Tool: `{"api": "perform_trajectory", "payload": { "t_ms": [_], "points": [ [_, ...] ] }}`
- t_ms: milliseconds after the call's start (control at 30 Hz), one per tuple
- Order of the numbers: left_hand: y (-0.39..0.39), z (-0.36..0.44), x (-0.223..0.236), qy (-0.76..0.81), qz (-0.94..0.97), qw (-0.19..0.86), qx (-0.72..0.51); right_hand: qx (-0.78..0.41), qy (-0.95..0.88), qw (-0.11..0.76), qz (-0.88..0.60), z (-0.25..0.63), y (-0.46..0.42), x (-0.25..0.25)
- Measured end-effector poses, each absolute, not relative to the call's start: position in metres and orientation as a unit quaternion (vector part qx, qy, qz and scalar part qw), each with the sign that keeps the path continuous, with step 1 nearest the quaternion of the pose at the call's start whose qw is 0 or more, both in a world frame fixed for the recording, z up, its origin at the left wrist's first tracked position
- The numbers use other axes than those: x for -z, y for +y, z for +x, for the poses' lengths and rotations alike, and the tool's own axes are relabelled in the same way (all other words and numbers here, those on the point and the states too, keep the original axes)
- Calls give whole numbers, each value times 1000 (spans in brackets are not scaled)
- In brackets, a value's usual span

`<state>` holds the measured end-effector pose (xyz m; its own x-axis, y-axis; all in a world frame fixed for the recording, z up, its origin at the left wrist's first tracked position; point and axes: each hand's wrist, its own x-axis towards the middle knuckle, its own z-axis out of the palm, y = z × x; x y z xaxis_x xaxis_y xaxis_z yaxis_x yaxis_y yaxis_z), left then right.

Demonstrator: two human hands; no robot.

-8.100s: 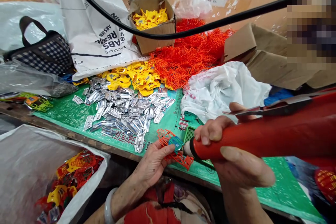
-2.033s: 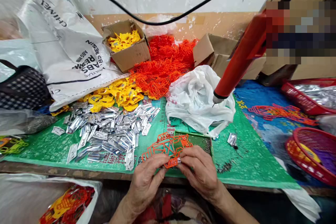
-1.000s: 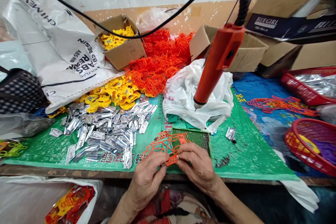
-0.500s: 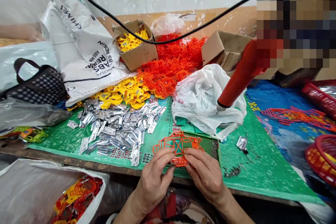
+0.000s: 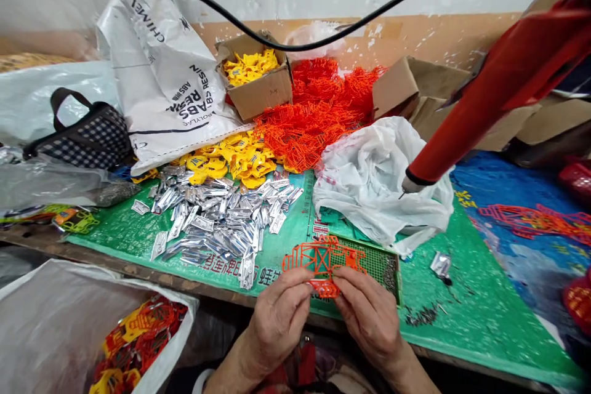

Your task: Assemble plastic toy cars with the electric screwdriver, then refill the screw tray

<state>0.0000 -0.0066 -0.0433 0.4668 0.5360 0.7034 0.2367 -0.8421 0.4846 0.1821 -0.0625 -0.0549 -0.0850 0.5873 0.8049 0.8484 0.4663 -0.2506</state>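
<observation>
Near the table's front edge, an orange-red plastic lattice frame (image 5: pixel 318 258) is held up between my two hands. Pinched on its lower left side is my left hand (image 5: pixel 281 314), with thumb and fingers closed. My right hand (image 5: pixel 369 314) grips the lower right part the same way. The fingers hide some of the frame's lower edge. Just behind it lies a green mesh tray (image 5: pixel 385 258) with small dark screws at its right end. A red electric screwdriver (image 5: pixel 462 129) hangs tip down above and to the right of my hands, touched by neither.
Silver metal plates (image 5: pixel 231 215) lie heaped at left, with yellow plastic parts (image 5: pixel 240 157) and a pile of red lattice frames (image 5: pixel 318 117) behind. A white plastic bag (image 5: pixel 369 160) sits under the screwdriver. Loose screws (image 5: pixel 422 315) lie right. A black cable (image 5: pixel 277 46) crosses above.
My view has turned slightly, so the scene sits further right, and the screwdriver appears larger and more slanted. Both hands keep hold of the lattice frame, with little change in grip.
</observation>
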Motion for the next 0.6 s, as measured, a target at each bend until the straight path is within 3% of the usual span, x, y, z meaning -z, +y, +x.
{"api": "perform_trajectory", "payload": {
  "t_ms": [600],
  "points": [
    [-8, -1, 36, 227, 829, 198, -471, 127, -750, 383, -525, 182, -66, 44]
  ]
}}
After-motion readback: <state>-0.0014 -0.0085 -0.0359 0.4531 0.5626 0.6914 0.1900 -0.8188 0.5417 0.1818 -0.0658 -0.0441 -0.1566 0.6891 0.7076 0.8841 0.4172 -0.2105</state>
